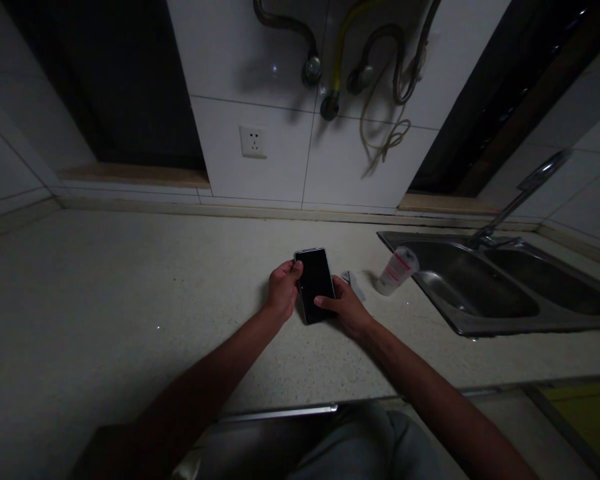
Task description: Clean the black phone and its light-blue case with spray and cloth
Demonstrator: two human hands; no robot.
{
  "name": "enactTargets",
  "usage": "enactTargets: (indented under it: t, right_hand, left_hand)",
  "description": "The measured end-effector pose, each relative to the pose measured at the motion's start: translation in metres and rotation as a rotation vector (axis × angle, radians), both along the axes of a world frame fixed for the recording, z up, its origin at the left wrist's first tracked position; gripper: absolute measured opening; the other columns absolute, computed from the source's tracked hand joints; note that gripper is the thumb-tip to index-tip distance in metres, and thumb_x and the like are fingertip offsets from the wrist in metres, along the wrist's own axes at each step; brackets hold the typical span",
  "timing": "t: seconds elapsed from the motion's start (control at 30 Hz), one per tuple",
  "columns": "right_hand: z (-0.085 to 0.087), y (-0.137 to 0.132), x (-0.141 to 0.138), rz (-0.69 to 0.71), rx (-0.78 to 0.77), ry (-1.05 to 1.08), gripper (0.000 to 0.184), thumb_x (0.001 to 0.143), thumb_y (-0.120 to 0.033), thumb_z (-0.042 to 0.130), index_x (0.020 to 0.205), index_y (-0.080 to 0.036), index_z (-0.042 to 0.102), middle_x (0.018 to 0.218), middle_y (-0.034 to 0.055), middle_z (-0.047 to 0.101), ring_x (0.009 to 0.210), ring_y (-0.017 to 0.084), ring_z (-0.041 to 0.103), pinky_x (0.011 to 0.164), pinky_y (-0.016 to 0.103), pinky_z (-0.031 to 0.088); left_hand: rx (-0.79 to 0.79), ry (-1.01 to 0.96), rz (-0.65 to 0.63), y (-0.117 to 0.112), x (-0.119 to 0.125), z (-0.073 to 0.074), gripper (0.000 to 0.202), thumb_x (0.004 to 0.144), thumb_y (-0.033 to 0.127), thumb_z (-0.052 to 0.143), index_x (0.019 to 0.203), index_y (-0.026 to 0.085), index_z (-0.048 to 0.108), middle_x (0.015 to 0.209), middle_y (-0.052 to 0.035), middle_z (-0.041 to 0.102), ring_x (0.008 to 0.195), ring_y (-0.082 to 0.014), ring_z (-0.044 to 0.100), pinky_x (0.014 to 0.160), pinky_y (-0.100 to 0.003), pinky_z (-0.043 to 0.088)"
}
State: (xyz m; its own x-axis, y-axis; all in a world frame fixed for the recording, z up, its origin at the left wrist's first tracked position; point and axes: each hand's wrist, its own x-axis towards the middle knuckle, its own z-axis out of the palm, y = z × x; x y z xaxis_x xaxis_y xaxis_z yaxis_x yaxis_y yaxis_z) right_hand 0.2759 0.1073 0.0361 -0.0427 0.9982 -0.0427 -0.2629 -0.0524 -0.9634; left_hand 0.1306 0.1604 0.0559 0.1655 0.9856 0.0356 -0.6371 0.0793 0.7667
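A: State of left hand (283,291)?
B: Fingers curled on the left edge of the flat black rectangular glass-fronted phone (314,280), thumb at its top corner.
A: Phone's lie?
B: Between both sets of fingers, long axis pointing away from the body. Lifted off the pale speckled stone counter (130,300) or resting: cannot tell.
A: And right hand (349,308)?
B: Closed on the lower right edge, thumb on the screen. Both equally near. Beyond those fingers, apart: white plastic tube with pink label (397,270).

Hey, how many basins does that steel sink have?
2. The left basin sits beside the white bottle; the right basin lies just past it. The frame edge cuts the sink, so another may be hidden.
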Motion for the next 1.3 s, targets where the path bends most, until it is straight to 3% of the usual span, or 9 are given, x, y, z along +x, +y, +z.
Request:
enactTargets:
  t: [0.2,0.37,0.47,0.63,0.87,1.1,1.3]
  right_hand:
    - [-0.006,0.0,-0.002,-0.073,0.021,-0.183,0.067,0.048,-0.025,0.094,0.105,-0.02,0.059,0.094,0.0015,0.066,0.084,0.018,0.06,0.075,0.035,0.052]
    - [-0.007,0.0,-0.007,-0.146,-0.031,-0.159,0.073,0.045,-0.022,0.094,0.107,-0.021,0.054,0.094,0.0014,0.065,0.082,0.018,0.059,0.074,0.034,0.054]
    - [-0.006,0.0,-0.007,-0.186,-0.037,-0.082,0.076,0.046,-0.023,0.094,0.111,-0.022,0.053,0.1,0.0026,0.064,0.089,0.019,0.06,0.077,0.034,0.055]
    - [-0.004,0.002,-0.002,-0.228,-0.013,0.024,0.074,0.052,-0.023,0.091,0.116,-0.025,0.052,0.108,0.0032,0.062,0.093,0.019,0.061,0.079,0.035,0.057]
    - [-0.009,0.001,-0.001,-0.162,-0.035,0.067,0.071,0.055,-0.025,0.091,0.114,-0.025,0.051,0.106,0.0055,0.061,0.089,0.021,0.063,0.075,0.04,0.061]
    - [-0.015,0.004,0.0,-0.162,-0.003,0.017,0.071,0.058,-0.027,0.089,0.116,-0.027,0.048,0.103,0.0036,0.059,0.078,0.017,0.062,0.063,0.034,0.062]
    - [-0.011,0.005,0.001,-0.192,-0.009,0.004,0.067,0.054,-0.024,0.091,0.109,-0.024,0.052,0.105,0.0041,0.062,0.089,0.02,0.064,0.074,0.039,0.062]
  left_hand:
    - [-0.18,-0.176,0.111,0.015,-0.008,-0.003,0.012,0.077,0.017,0.074,0.076,0.015,0.063,0.074,-0.001,0.065,0.072,-0.0115,0.059,0.081,-0.026,0.049]
    - [-0.309,-0.244,0.187,0.024,-0.009,-0.011,0.017,0.078,0.001,0.066,0.076,0.017,0.058,0.072,0.0007,0.061,0.073,-0.0097,0.06,0.084,-0.024,0.048]
    - [-0.279,-0.2,0.112,0.023,-0.01,-0.007,0.016,0.077,0.006,0.071,0.077,0.016,0.058,0.072,0.0002,0.061,0.071,-0.0109,0.061,0.08,-0.026,0.049]
    - [-0.229,-0.124,0.028,0.021,-0.016,0.005,0.026,0.08,0.034,0.077,0.083,0.016,0.058,0.08,-0.0049,0.068,0.077,-0.0174,0.068,0.079,-0.034,0.055]
    - [-0.285,0.034,0.073,0.026,-0.023,0.0,0.021,0.08,0.024,0.077,0.081,0.014,0.058,0.076,-0.0067,0.07,0.069,-0.0174,0.07,0.073,-0.034,0.057]
    - [-0.301,0.094,0.132,0.028,-0.021,-0.008,0.021,0.079,0.019,0.076,0.075,0.014,0.056,0.071,-0.0053,0.068,0.063,-0.0161,0.068,0.071,-0.034,0.057]
    - [-0.196,0.067,0.102,0.029,-0.02,-0.007,0.029,0.074,0.028,0.081,0.08,0.015,0.056,0.074,-0.0035,0.068,0.064,-0.0141,0.067,0.069,-0.03,0.056]
